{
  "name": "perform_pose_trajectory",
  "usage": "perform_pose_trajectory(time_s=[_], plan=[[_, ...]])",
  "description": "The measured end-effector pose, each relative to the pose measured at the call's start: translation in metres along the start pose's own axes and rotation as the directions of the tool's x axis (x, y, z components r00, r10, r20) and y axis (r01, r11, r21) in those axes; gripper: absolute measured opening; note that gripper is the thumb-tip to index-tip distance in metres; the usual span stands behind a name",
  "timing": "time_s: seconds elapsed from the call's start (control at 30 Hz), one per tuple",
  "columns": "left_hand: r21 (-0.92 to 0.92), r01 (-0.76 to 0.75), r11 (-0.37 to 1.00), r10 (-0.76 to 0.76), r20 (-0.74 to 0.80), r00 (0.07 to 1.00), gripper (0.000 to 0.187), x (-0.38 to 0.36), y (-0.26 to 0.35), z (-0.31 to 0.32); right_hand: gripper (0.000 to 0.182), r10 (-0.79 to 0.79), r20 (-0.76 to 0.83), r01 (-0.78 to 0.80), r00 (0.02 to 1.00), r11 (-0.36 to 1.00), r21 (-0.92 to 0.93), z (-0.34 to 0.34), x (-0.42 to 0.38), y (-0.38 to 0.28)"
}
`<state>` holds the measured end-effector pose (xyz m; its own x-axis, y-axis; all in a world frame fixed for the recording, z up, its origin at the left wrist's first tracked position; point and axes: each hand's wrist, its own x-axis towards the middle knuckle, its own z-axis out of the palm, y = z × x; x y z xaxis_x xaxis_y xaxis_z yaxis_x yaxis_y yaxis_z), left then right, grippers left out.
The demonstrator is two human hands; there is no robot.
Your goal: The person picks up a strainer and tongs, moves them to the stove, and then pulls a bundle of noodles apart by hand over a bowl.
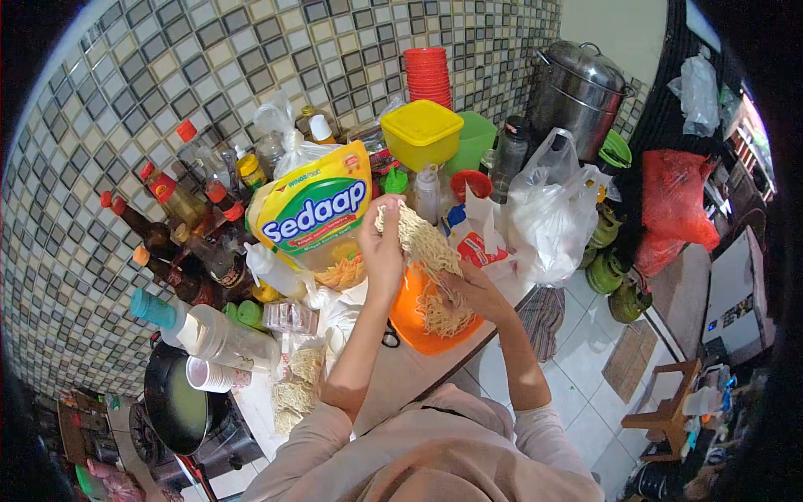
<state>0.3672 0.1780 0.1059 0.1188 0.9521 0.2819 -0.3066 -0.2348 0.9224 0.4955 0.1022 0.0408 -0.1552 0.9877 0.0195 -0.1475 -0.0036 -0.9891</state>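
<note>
One noodle block [416, 234] is held in the air above the orange bowl [406, 308], which stands at the right edge of the counter [401, 375]. The left hand [383, 247] is closed around the far-left end of this block, with the thumb pressed along it. The right hand [478, 294] is at the near-right end, its fingers among the strands — I cannot tell whether it is gripping or only supporting, because noodles hide the fingertips. Below the block, loose noodles [445, 318] hang or lie at the bowl; where the block ends and these begin is not clear to me. The step in hand, as I judge it, is to separate the dry block over the bowl and let the pieces be caught there. For this, the next move calls for a firm left hold and a small twist or pull by the right, kept low and well inside the rim, since brittle strands may jump over the side. To the left of the bowl lie scissors [391, 338], and farther left on the counter there are more noodle blocks [293, 400] — both apart from the hands. On the far side, the yellow Sedaap bag [311, 205] leans close to the left hand, so this elbow and wrist should move with care.
</note>
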Motion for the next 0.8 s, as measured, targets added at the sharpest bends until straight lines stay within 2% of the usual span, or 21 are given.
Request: perform_pose_trajectory(time_s=[0.03, 0.07, 0.1, 0.13, 0.2, 0.3, 0.33, 0.37, 0.4, 0.43, 0.53, 0.57, 0.6, 0.63, 0.67, 0.73, 0.77, 0.8], plan=[[-0.013, 0.065, 0.998, -0.065, 0.04, 0.997, 0.017, -0.001, 0.0, -0.001, 0.029, -0.001, 0.002, 0.001, 1.0, 1.0, -0.001, 0.001, 0.001, 0.0], [-0.013, 0.065, 0.998, -0.064, 0.039, 0.997, 0.017, -0.001, 0.001, -0.001, 0.032, -0.101, -0.027, 0.096, 0.994, 0.983, -0.155, 0.001, 0.001, 0.0], [0.014, -0.015, 1.0, 0.014, 0.061, 0.998, 0.018, -0.001, 0.001, 0.001, 0.036, -0.203, -0.04, 0.181, 0.978, 0.934, -0.308, 0.002, 0.001, 0.001], [0.039, -0.096, 0.995, 0.092, 0.087, 0.992, 0.019, -0.001, 0.001, 0.003, 0.036, -0.203, -0.041, 0.181, 0.978, 0.934, -0.308, 0.002, 0.003, 0.005], [0.013, -0.13, 0.991, 0.127, 0.137, 0.982, 0.02, 0.001, -0.005, 0.005, 0.042, -0.389, -0.136, 0.334, 0.911, 0.891, -0.307, 0.006, 0.01, 0.012], [0.013, -0.192, 0.981, 0.185, 0.203, 0.962, 0.02, 0.0, -0.008, 0.007, 0.044, -0.443, -0.136, 0.356, 0.886, 0.839, -0.412, 0.009, 0.004, -0.003], [0.037, -0.221, 0.975, 0.208, 0.218, 0.953, 0.02, -0.001, -0.008, 0.008, 0.044, -0.445, -0.138, 0.357, 0.885, 0.838, -0.413, 0.008, 0.004, 0.0], [0.035, -0.223, 0.974, 0.21, 0.221, 0.953, 0.02, 0.0, -0.009, 0.009, 0.043, -0.257, -0.155, 0.226, 0.954, 0.954, -0.196, 0.006, 0.004, 0.006], [0.038, -0.252, 0.967, 0.244, 0.15, 0.958, 0.019, 0.001, -0.01, 0.007, 0.042, -0.062, -0.124, 0.066, 0.99, 0.997, 0.029, 0.006, 0.003, 0.006], [0.044, -0.28, 0.959, 0.276, 0.078, 0.958, 0.019, 0.002, -0.011, 0.006, 0.042, -0.063, -0.124, 0.067, 0.99, 0.997, 0.029, 0.004, 0.003, 0.004], [0.012, -0.274, 0.962, 0.274, -0.005, 0.962, 0.019, 0.003, -0.011, 0.005, 0.04, -0.01, -0.12, 0.0, 0.993, 0.997, -0.082, 0.003, 0.004, -0.002], [0.012, -0.275, 0.961, 0.275, -0.006, 0.961, 0.019, 0.003, -0.011, 0.004, 0.038, -0.054, -0.167, 0.023, 0.984, 0.983, -0.18, 0.003, 0.005, 0.002], [-0.098, -0.191, 0.977, 0.191, -0.006, 0.982, 0.019, 0.003, -0.012, 0.003, 0.036, -0.103, -0.209, 0.042, 0.972, 0.96, -0.277, 0.004, 0.005, 0.002], [-0.208, -0.103, 0.973, 0.106, 0.003, 0.994, 0.02, 0.003, -0.013, 0.003, 0.036, -0.103, -0.209, 0.042, 0.972, 0.959, -0.279, 0.006, 0.003, 0.002], [-0.208, -0.103, 0.973, 0.106, 0.003, 0.994, 0.02, 0.003, -0.014, 0.002, 0.036, -0.052, -0.216, -0.002, 0.975, 0.97, -0.241, 0.009, 0.001, -0.001], [-0.283, 0.052, 0.958, -0.029, 0.082, 0.996, 0.02, 0.003, -0.014, -0.001, 0.036, 0.002, -0.22, -0.048, 0.975, 0.978, -0.202, 0.01, 0.0, -0.001], [-0.282, 0.052, 0.958, -0.03, 0.082, 0.996, 0.02, 0.003, -0.014, -0.001, 0.036, -0.072, -0.183, 0.035, 0.98, 0.98, -0.194, 0.006, 0.002, 0.002], [-0.31, 0.115, 0.944, -0.092, 0.089, 0.992, 0.019, 0.003, -0.013, -0.001, 0.037, -0.146, -0.147, 0.118, 0.978, 0.976, -0.182, 0.003, 0.004, 0.005]])
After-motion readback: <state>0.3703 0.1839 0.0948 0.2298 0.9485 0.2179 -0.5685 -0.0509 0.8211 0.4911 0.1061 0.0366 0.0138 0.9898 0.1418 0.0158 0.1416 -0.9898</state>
